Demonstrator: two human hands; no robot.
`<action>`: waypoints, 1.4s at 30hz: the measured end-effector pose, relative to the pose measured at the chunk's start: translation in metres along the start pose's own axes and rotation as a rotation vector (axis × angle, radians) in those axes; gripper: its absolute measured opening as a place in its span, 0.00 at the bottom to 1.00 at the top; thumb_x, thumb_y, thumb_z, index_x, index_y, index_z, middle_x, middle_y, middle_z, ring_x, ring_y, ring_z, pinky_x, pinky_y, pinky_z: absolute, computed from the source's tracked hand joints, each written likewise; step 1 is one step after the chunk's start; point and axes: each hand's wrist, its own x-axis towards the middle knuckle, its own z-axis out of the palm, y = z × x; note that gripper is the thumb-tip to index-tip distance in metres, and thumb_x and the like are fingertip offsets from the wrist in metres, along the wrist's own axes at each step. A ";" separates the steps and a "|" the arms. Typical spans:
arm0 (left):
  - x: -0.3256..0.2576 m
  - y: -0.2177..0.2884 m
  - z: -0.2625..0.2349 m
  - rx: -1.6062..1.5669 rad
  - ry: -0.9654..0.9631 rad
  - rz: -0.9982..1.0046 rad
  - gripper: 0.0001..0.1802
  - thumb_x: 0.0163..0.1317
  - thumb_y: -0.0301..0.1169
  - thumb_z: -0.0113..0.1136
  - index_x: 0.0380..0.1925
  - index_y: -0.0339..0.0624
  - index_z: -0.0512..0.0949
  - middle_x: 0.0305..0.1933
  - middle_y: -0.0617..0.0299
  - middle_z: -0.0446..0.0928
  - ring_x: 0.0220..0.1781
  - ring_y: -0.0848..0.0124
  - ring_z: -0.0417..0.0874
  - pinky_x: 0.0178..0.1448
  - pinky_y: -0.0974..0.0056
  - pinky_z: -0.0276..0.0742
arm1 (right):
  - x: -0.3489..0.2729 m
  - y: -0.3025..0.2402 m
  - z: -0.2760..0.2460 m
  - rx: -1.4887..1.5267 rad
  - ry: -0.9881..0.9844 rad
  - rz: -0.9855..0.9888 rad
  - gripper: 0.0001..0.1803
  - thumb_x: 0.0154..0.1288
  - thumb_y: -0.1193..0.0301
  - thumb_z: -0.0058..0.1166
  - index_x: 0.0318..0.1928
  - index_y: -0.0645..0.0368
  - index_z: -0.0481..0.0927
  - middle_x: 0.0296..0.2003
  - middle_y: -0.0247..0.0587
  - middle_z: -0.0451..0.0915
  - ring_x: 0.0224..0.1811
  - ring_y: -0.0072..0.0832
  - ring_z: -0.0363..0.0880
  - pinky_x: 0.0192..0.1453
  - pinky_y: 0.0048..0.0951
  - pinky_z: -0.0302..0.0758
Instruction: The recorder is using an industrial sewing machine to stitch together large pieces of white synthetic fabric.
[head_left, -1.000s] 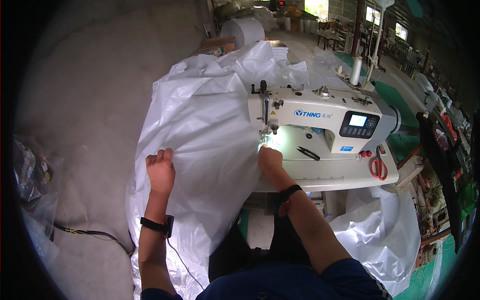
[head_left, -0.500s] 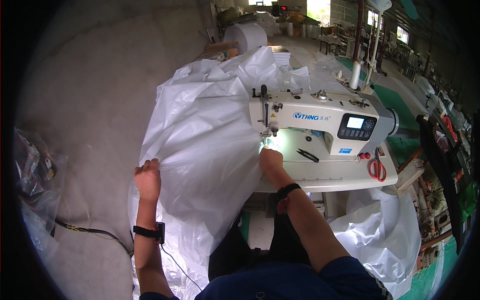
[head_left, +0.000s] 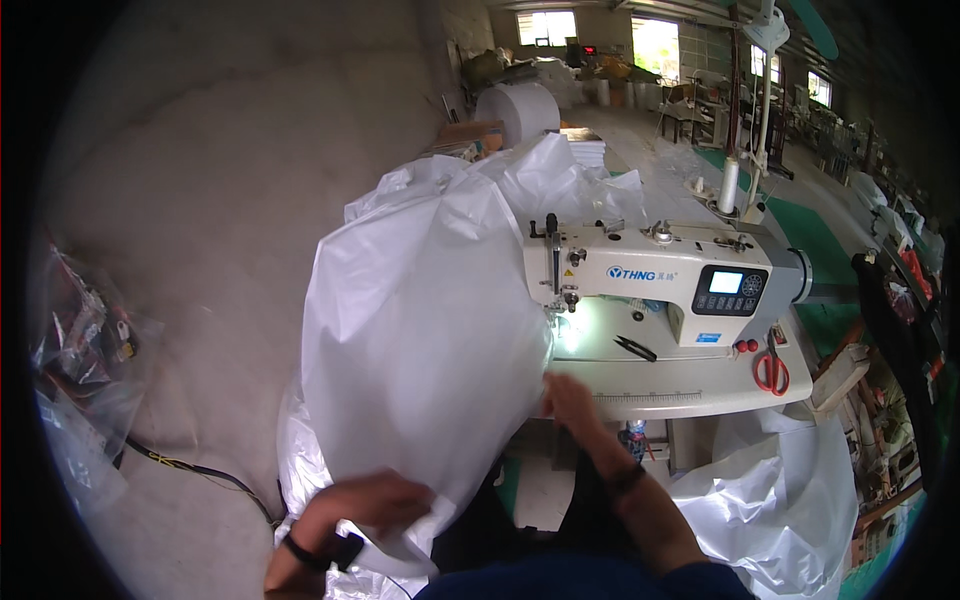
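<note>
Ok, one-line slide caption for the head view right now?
Both hands, left hand and right hand, grip white plastic sheet at a cream sewing machine; red scissors lie on its table.

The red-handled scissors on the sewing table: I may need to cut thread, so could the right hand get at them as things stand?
Probably yes. The right hand rests at the table's front edge on the white plastic sheet; the red-handled scissors lie in the open further right on the sewing table, with bare tabletop between.

Sewing machine (head_left: pixel 650 275) on table (head_left: pixel 700 385). Sheet (head_left: pixel 420 340) left of it, draped off table edge. Snips (head_left: pixel 635 348) on table before machine; scissors (head_left: pixel 770 368) right. Roll (head_left: pixel 517 112) behind.
</note>
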 end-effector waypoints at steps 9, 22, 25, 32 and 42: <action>0.237 -0.038 0.185 0.190 -0.239 0.039 0.14 0.53 0.37 0.56 0.32 0.36 0.78 0.34 0.47 0.78 0.41 0.55 0.79 0.48 0.55 0.71 | -0.100 -0.040 0.002 0.988 -0.348 0.915 0.19 0.62 0.60 0.52 0.43 0.65 0.78 0.35 0.39 0.79 0.36 0.23 0.76 0.41 0.23 0.73; 0.190 -0.119 -0.070 0.593 1.071 -0.429 0.27 0.60 0.55 0.43 0.51 0.52 0.74 0.65 0.62 0.60 0.70 0.61 0.52 0.62 0.31 0.43 | -0.070 -0.123 0.030 1.019 -0.275 0.403 0.17 0.68 0.66 0.41 0.52 0.64 0.68 0.44 0.42 0.74 0.47 0.26 0.72 0.52 0.28 0.68; 0.186 -0.115 -0.075 0.557 1.000 -0.445 0.28 0.60 0.55 0.45 0.51 0.50 0.74 0.66 0.62 0.59 0.71 0.62 0.49 0.63 0.30 0.41 | -0.070 -0.116 0.010 0.854 -0.524 0.588 0.19 0.68 0.64 0.41 0.53 0.63 0.67 0.44 0.41 0.74 0.47 0.25 0.72 0.50 0.25 0.68; 0.198 -0.134 -0.116 0.581 0.860 -0.394 0.28 0.58 0.55 0.47 0.53 0.50 0.73 0.66 0.65 0.59 0.71 0.63 0.49 0.64 0.31 0.41 | -0.093 -0.033 0.037 1.403 -0.841 0.751 0.27 0.65 0.60 0.47 0.60 0.61 0.62 0.52 0.48 0.73 0.53 0.30 0.73 0.53 0.33 0.73; 0.229 -0.159 -0.172 0.610 0.850 -0.301 0.28 0.57 0.55 0.48 0.56 0.60 0.70 0.67 0.65 0.58 0.72 0.64 0.48 0.65 0.34 0.39 | -0.035 -0.191 0.079 1.393 -1.283 0.320 0.32 0.51 0.58 0.63 0.52 0.66 0.73 0.48 0.48 0.76 0.53 0.33 0.71 0.60 0.28 0.63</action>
